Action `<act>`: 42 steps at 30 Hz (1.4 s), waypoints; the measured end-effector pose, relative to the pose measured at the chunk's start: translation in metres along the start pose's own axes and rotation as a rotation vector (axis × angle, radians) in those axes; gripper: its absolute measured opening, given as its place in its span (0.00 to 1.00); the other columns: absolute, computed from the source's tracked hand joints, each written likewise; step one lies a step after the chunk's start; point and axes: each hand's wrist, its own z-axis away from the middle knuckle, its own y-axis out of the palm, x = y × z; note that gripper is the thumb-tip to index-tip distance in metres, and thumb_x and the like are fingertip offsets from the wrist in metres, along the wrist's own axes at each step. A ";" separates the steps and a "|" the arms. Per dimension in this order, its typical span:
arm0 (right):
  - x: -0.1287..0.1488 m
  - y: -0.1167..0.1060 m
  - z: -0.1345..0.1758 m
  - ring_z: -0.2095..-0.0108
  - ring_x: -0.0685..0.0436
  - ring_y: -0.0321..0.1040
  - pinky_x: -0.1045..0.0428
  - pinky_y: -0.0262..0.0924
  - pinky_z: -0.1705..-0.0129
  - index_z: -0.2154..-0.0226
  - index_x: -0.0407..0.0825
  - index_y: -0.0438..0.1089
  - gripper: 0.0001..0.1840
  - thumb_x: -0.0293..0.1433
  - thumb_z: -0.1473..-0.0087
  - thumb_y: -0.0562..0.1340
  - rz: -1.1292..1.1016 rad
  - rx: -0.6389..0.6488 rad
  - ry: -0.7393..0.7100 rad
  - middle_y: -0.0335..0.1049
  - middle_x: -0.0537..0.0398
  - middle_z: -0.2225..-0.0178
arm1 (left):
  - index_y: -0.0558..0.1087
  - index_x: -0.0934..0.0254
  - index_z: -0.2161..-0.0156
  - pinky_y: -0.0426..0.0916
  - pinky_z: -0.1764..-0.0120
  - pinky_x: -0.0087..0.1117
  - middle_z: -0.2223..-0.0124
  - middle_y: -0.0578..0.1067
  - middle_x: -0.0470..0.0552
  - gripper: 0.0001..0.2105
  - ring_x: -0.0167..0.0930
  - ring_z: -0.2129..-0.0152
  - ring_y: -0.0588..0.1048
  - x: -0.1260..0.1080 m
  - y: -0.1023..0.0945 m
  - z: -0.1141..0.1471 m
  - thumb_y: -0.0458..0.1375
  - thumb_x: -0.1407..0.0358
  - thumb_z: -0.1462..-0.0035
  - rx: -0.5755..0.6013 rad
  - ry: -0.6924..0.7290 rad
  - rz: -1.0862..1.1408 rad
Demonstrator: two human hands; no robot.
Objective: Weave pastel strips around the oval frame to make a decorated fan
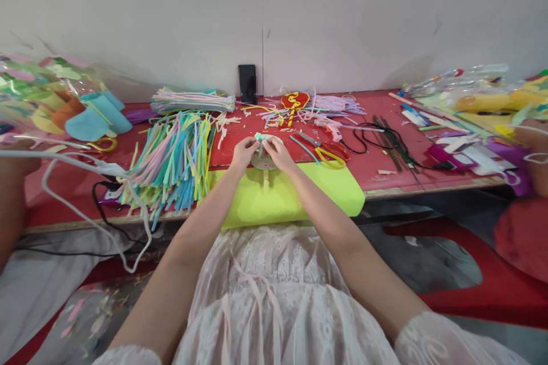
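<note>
Spanning mid-frame, our red table [372, 177] has a yellow-green sheet [336, 189] across its front edge below center and heaped pastel stems [175, 154] left of center; at frame center, our left hand [245, 151] and right hand [278, 151] pinch a small mint-green piece [260, 136].

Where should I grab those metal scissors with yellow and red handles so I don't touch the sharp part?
Probably by the yellow and red handles, coming from the near right with the right hand, the closer one. The metal blades point toward the far left, away from that side.
</note>
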 end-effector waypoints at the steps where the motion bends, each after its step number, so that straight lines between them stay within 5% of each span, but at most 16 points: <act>1: 0.000 0.000 0.000 0.72 0.48 0.63 0.51 0.58 0.63 0.71 0.50 0.60 0.18 0.48 0.47 0.52 0.002 0.010 0.005 0.64 0.58 0.76 | 0.70 0.65 0.69 0.64 0.71 0.24 0.71 0.71 0.45 0.11 0.23 0.76 0.67 0.001 0.000 -0.001 0.57 0.59 0.55 -0.004 -0.007 0.021; 18: -0.004 -0.004 -0.003 0.74 0.49 0.61 0.52 0.57 0.66 0.75 0.50 0.59 0.17 0.46 0.48 0.54 -0.006 0.033 -0.012 0.63 0.59 0.77 | 0.67 0.65 0.74 0.61 0.74 0.24 0.77 0.67 0.43 0.11 0.22 0.81 0.65 -0.006 -0.001 0.002 0.58 0.58 0.57 0.033 -0.050 -0.010; 31: -0.002 -0.006 -0.003 0.78 0.51 0.56 0.53 0.54 0.71 0.76 0.49 0.59 0.17 0.45 0.50 0.56 -0.108 0.048 0.057 0.65 0.59 0.79 | 0.69 0.65 0.73 0.63 0.70 0.24 0.74 0.70 0.45 0.07 0.24 0.76 0.67 -0.012 0.004 0.006 0.57 0.63 0.53 -0.069 0.124 -0.196; 42: 0.001 -0.012 -0.004 0.77 0.51 0.60 0.54 0.55 0.70 0.76 0.48 0.61 0.15 0.42 0.50 0.58 -0.067 0.069 0.031 0.64 0.59 0.80 | 0.71 0.67 0.67 0.69 0.66 0.29 0.70 0.73 0.49 0.16 0.26 0.73 0.72 -0.007 -0.008 -0.003 0.58 0.54 0.53 -0.005 -0.019 0.055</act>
